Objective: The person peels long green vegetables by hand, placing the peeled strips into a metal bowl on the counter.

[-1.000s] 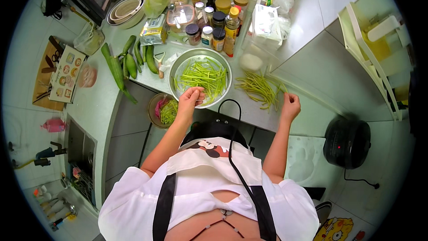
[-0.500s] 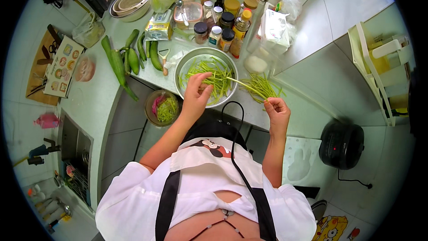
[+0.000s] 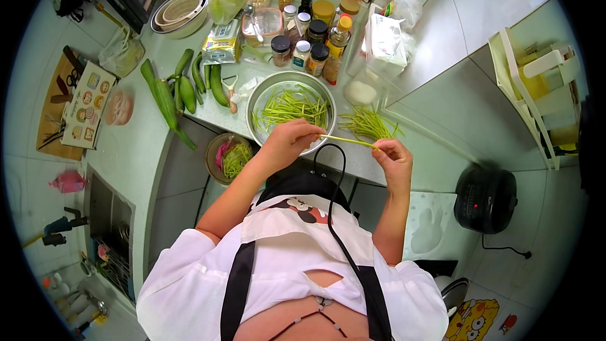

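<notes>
A thin green vegetable stem stretches almost level between my two hands, in front of the metal basin. My left hand pinches its left end above the basin's near rim. The other end is between the thumb and fingers of my right hand. Cut green stem pieces lie inside the metal basin. To its right, a bunch of longer stems rests on the counter. Below and left of the basin is a small bowl with green scraps and something pink.
Long green gourds and a peeler lie left of the basin. Sauce bottles and jars crowd behind it. A lidded clear container stands at its right. A black cooker is farther right; a sink is at left.
My left hand, fingers loosely spread over the basin before, has come nearer me and closed on the stem's end. The stem now runs level instead of slanting up leftward. My right hand has barely moved.
</notes>
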